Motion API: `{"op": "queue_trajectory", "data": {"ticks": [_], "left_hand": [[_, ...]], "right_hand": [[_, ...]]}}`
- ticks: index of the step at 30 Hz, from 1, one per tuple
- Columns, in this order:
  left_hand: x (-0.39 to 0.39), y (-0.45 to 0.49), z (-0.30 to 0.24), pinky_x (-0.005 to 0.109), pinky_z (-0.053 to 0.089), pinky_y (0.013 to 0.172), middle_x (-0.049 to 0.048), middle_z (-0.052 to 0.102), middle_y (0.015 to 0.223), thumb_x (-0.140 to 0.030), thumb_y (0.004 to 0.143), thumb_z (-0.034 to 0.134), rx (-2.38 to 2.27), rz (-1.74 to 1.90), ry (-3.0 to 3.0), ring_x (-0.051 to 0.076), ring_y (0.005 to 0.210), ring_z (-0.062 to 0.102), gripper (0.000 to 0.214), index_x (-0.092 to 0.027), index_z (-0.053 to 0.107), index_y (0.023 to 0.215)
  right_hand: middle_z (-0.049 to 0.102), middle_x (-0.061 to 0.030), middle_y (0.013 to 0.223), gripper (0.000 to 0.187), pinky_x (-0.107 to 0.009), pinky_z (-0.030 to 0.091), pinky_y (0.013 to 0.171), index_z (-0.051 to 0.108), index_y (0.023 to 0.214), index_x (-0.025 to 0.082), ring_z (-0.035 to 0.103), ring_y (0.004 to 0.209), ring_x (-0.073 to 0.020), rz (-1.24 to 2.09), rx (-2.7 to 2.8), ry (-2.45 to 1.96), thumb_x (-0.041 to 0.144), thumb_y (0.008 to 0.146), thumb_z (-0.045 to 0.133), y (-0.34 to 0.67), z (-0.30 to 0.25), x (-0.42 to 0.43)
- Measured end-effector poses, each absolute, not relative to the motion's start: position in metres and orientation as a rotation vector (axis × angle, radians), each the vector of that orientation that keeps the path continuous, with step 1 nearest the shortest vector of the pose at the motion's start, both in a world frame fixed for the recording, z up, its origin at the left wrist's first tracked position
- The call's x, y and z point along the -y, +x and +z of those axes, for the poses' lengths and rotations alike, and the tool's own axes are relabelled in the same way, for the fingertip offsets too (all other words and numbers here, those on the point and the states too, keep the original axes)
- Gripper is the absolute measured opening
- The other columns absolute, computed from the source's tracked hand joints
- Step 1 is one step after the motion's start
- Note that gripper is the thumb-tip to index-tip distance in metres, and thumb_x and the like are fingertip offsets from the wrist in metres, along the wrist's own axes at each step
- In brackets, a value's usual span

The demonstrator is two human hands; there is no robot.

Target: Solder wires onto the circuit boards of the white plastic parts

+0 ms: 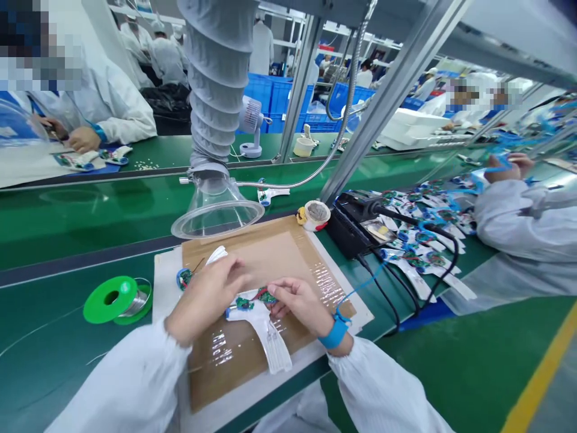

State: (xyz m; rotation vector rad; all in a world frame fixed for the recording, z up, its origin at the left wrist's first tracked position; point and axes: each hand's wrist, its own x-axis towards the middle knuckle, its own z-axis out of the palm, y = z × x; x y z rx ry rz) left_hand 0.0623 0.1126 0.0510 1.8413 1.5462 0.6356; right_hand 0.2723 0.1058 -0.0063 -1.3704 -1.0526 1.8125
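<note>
Pinching a small green board (267, 296) in the right hand (300, 304), over the brown mat (279, 252) near its front edge. Left hand (207, 300) curled alongside, fingers hidden, grip impossible to tell. White strip (273, 343) underneath, partly covered.

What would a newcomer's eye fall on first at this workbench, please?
The grey ribbed hose with its clear plastic funnel hangs over the far edge of the brown cardboard mat. Nearer, the left hand and right hand meet over a small green circuit board on a white flat strip. A bright green solder-wire spool lies left of the mat.
</note>
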Motion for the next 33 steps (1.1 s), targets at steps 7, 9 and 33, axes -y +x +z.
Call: {"op": "queue_trajectory", "data": {"ticks": [7,9,33], "left_hand": [[-0.038,0.123,0.033,0.037,0.038,0.073,0.0052,0.067,0.081,-0.040,0.097,0.056,-1.841,0.731,2.440,0.024,0.079,0.061,0.022,-0.021,0.063,0.088],[-0.039,0.132,0.019,0.038,0.036,0.072,0.0057,0.065,0.082,-0.034,0.097,0.057,-1.881,0.631,2.460,0.025,0.081,0.059,0.018,-0.020,0.063,0.088],[-0.056,0.123,0.004,0.036,0.032,0.073,0.0020,0.059,0.075,-0.016,0.098,0.051,-1.764,0.639,2.680,0.021,0.075,0.053,0.020,-0.020,0.063,0.082]], "right_hand": [[0.074,-0.0002,0.070,0.051,-0.025,0.058,0.056,0.065,0.093,0.018,0.074,0.064,-0.0164,1.729,0.935,-1.367,0.057,0.068,0.085,0.283,-0.010,-0.099],[0.073,0.0014,0.069,0.054,-0.025,0.058,0.056,0.064,0.098,0.018,0.073,0.061,-0.0156,1.736,0.935,-1.335,0.056,0.068,0.086,0.284,-0.012,-0.100],[0.070,0.0030,0.068,0.051,-0.023,0.057,0.056,0.070,0.109,0.016,0.069,0.059,-0.0116,1.793,0.939,-1.286,0.050,0.073,0.082,0.284,-0.019,-0.102]]}}
